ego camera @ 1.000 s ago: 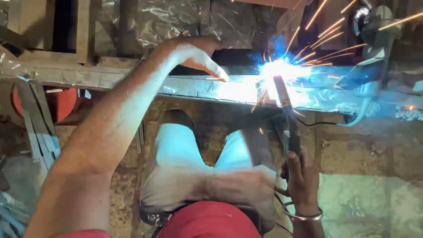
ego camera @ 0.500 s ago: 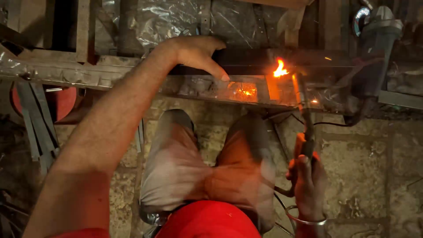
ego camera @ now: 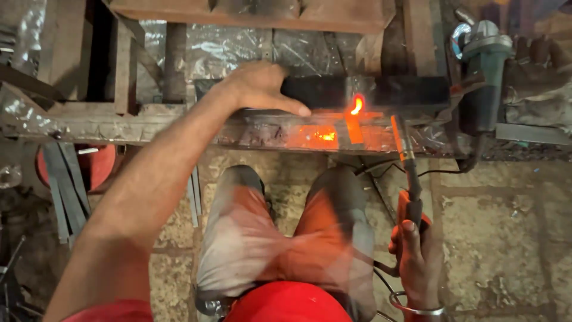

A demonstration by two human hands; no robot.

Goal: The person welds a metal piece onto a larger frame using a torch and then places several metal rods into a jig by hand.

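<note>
While the last sparks had died away and the arc that blazed white a second before was gone, I looked down over my knees at what was left of the work. Far to my left a red drum (ego camera: 98,167) sat low by the floor with grey metal strips (ego camera: 62,191) leaning across it. My left hand (ego camera: 259,89) lay flat, fingers spread and holding nothing, pressed on the long steel bar (ego camera: 179,128) that ran across the worktop, its thumb stretched toward the joint. Just right of that thumb the fresh weld (ego camera: 356,106) glowed orange, a small flame-shaped spot on the dark box section (ego camera: 405,90), with a duller red patch reflected on the bar below it. That fading glow suggested to me the bead was laid and cooling, the two pieces likely tacked there. Right of the weld, the electrode holder (ego camera: 411,179) had been drawn back and down from the joint, its rod tip hanging near the bar but apart from the hot spot. My right hand (ego camera: 414,256) gripped the holder's red handle, fingers wrapped tight around it, a metal bangle (ego camera: 417,309) on that wrist and the black cable (ego camera: 381,179) looping beside my leg. Farther right a green angle grinder (ego camera: 485,71) stood propped against the frame, untouched, above the stone floor (ego camera: 500,238).
</note>
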